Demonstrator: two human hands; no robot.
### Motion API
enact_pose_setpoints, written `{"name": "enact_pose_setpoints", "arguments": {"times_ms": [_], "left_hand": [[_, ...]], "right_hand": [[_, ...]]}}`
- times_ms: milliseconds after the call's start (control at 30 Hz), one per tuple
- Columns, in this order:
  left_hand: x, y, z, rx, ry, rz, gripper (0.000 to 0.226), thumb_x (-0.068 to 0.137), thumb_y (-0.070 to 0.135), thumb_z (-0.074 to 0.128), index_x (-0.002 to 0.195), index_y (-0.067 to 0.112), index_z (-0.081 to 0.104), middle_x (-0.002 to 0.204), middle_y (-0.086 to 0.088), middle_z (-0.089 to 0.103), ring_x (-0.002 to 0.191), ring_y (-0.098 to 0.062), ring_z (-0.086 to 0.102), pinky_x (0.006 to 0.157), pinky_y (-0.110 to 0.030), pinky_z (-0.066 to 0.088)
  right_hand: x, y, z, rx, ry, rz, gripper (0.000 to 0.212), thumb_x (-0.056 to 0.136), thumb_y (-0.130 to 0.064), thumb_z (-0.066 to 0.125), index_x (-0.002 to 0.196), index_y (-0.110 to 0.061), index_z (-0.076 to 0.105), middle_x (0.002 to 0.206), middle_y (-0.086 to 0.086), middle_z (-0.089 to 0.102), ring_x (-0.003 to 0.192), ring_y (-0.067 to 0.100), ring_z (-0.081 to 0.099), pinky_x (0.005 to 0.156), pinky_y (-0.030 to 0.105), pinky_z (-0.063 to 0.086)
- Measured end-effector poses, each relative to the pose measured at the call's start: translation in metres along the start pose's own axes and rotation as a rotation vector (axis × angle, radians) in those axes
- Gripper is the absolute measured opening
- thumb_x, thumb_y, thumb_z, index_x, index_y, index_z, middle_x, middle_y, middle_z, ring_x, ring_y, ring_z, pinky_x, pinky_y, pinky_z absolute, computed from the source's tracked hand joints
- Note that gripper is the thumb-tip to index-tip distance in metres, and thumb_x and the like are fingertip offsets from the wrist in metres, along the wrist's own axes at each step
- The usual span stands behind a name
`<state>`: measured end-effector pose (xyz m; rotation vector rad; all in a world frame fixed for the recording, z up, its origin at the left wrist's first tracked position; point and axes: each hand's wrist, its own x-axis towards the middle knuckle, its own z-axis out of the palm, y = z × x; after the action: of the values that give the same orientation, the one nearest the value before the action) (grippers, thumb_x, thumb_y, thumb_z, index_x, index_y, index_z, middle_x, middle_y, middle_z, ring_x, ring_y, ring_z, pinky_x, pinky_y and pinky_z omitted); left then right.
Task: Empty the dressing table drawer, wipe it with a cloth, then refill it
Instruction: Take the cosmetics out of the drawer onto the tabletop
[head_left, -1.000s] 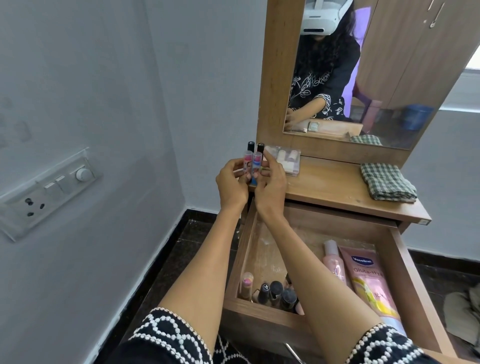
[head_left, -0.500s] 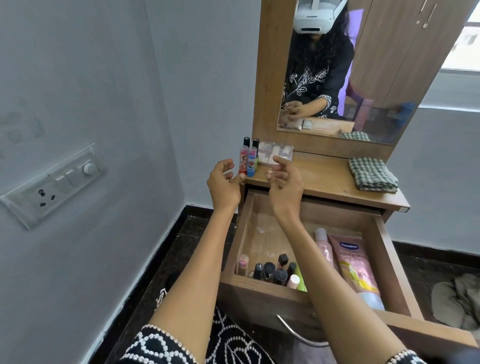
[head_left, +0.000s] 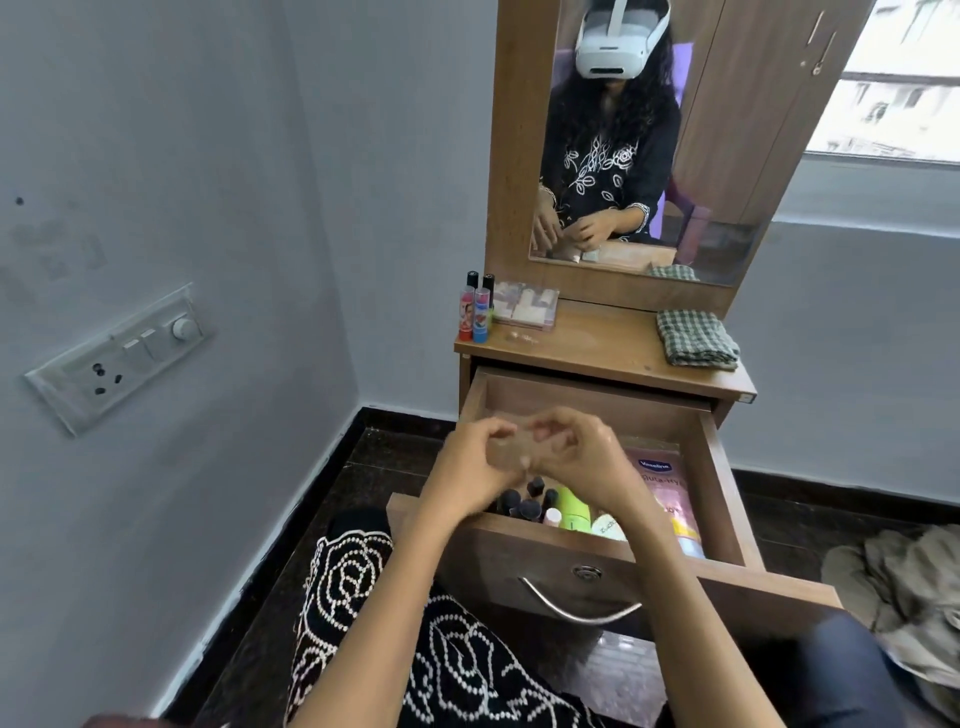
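Observation:
The wooden drawer (head_left: 723, 470) of the dressing table is pulled out. Inside it, against the front wall, stand several dark-capped small bottles (head_left: 523, 501), a green tube (head_left: 574, 508) and a pink Vaseline tube (head_left: 662, 486). My left hand (head_left: 475, 460) and my right hand (head_left: 579, 452) hover over the drawer's left half with fingers loosely curled and tips near each other; both are blurred and nothing shows in them. On the table top (head_left: 597, 351), two lip balm tubes (head_left: 474, 314) stand at the left corner beside a clear box (head_left: 525, 306). A folded checked cloth (head_left: 696, 339) lies at the right.
The mirror (head_left: 644, 140) rises behind the table top. A grey wall with a switch panel (head_left: 119, 358) runs close on the left. A heap of fabric (head_left: 904, 587) lies on the dark floor at the right. My patterned lap sits below the drawer's handle (head_left: 576, 608).
Both hands set the two lip balm tubes upright on the table top's left corner, let go, and came down over the open drawer. The camera has tilted down.

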<state>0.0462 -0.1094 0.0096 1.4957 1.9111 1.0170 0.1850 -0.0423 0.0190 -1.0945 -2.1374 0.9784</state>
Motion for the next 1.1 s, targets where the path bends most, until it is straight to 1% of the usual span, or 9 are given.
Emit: {"name": "enact_pose_setpoints", "arguments": {"times_ms": [167, 267, 367, 433, 500, 633, 767, 967, 1100], "left_hand": [[-0.007, -0.004, 0.005, 0.161, -0.068, -0.055, 0.054, 0.071, 0.029, 0.075, 0.122, 0.024, 0.058, 0.130, 0.002, 0.056, 0.119, -0.015, 0.052, 0.098, -0.032, 0.044], [-0.009, -0.004, 0.004, 0.203, -0.062, -0.103, 0.049, 0.071, 0.027, 0.072, 0.118, 0.031, 0.059, 0.135, 0.003, 0.051, 0.121, -0.016, 0.050, 0.093, -0.031, 0.045], [-0.008, -0.004, 0.005, 0.230, -0.080, -0.163, 0.047, 0.068, 0.028, 0.072, 0.113, 0.037, 0.060, 0.132, 0.008, 0.053, 0.116, -0.013, 0.053, 0.089, -0.030, 0.046], [-0.006, -0.002, 0.006, 0.233, -0.110, -0.219, 0.048, 0.064, 0.031, 0.075, 0.110, 0.037, 0.060, 0.128, 0.006, 0.054, 0.112, -0.012, 0.055, 0.092, -0.032, 0.047], [-0.004, -0.003, 0.008, 0.244, -0.129, -0.263, 0.049, 0.063, 0.032, 0.078, 0.109, 0.035, 0.062, 0.125, 0.002, 0.054, 0.113, -0.013, 0.053, 0.097, -0.036, 0.047], [0.000, -0.006, 0.012, 0.296, -0.139, -0.282, 0.044, 0.068, 0.032, 0.077, 0.110, 0.032, 0.064, 0.122, -0.003, 0.054, 0.123, -0.017, 0.043, 0.101, -0.037, 0.043], [0.001, -0.006, 0.015, 0.335, -0.133, -0.297, 0.032, 0.073, 0.027, 0.074, 0.104, 0.030, 0.068, 0.121, -0.003, 0.058, 0.122, -0.019, 0.044, 0.095, -0.035, 0.045], [0.002, -0.005, 0.019, 0.368, -0.102, -0.317, 0.025, 0.076, 0.026, 0.073, 0.101, 0.031, 0.070, 0.120, -0.001, 0.059, 0.123, -0.020, 0.043, 0.089, -0.036, 0.046], [0.002, -0.005, 0.019, 0.389, -0.095, -0.319, 0.024, 0.077, 0.026, 0.072, 0.100, 0.032, 0.070, 0.121, 0.001, 0.061, 0.128, -0.022, 0.042, 0.096, -0.040, 0.047]], "right_hand": [[-0.016, 0.007, 0.003, -0.078, -0.163, 0.028, 0.046, 0.067, -0.008, 0.078, 0.103, -0.033, 0.063, 0.082, -0.016, 0.055, 0.070, 0.000, 0.045, 0.071, 0.019, 0.042], [-0.019, 0.011, 0.008, -0.144, -0.183, 0.055, 0.046, 0.068, -0.013, 0.078, 0.106, -0.033, 0.061, 0.086, -0.015, 0.055, 0.078, 0.003, 0.051, 0.069, 0.012, 0.042], [-0.020, 0.016, 0.014, -0.213, -0.160, 0.106, 0.043, 0.068, -0.020, 0.080, 0.106, -0.033, 0.065, 0.089, -0.012, 0.058, 0.092, 0.013, 0.058, 0.080, 0.023, 0.047], [-0.021, 0.014, 0.014, -0.275, -0.141, 0.121, 0.042, 0.070, -0.022, 0.079, 0.109, -0.032, 0.068, 0.090, -0.011, 0.056, 0.101, 0.016, 0.054, 0.089, 0.029, 0.046], [-0.021, 0.013, 0.013, -0.318, -0.132, 0.133, 0.038, 0.073, -0.023, 0.077, 0.109, -0.030, 0.070, 0.090, -0.010, 0.053, 0.105, 0.017, 0.051, 0.093, 0.029, 0.045], [-0.021, 0.013, 0.016, -0.415, -0.179, 0.163, 0.030, 0.076, -0.031, 0.074, 0.106, -0.033, 0.071, 0.107, -0.001, 0.055, 0.110, 0.024, 0.044, 0.094, 0.032, 0.037], [-0.020, 0.014, 0.016, -0.424, -0.177, 0.182, 0.026, 0.077, -0.034, 0.073, 0.102, -0.033, 0.073, 0.118, -0.001, 0.053, 0.112, 0.026, 0.038, 0.098, 0.034, 0.036], [-0.019, 0.014, 0.017, -0.448, -0.171, 0.170, 0.024, 0.078, -0.036, 0.072, 0.102, -0.033, 0.073, 0.117, -0.002, 0.053, 0.112, 0.025, 0.037, 0.096, 0.034, 0.037], [-0.018, 0.017, 0.021, -0.455, -0.172, 0.142, 0.025, 0.074, -0.040, 0.074, 0.098, -0.033, 0.074, 0.113, -0.003, 0.060, 0.110, 0.026, 0.045, 0.093, 0.033, 0.034]]}}
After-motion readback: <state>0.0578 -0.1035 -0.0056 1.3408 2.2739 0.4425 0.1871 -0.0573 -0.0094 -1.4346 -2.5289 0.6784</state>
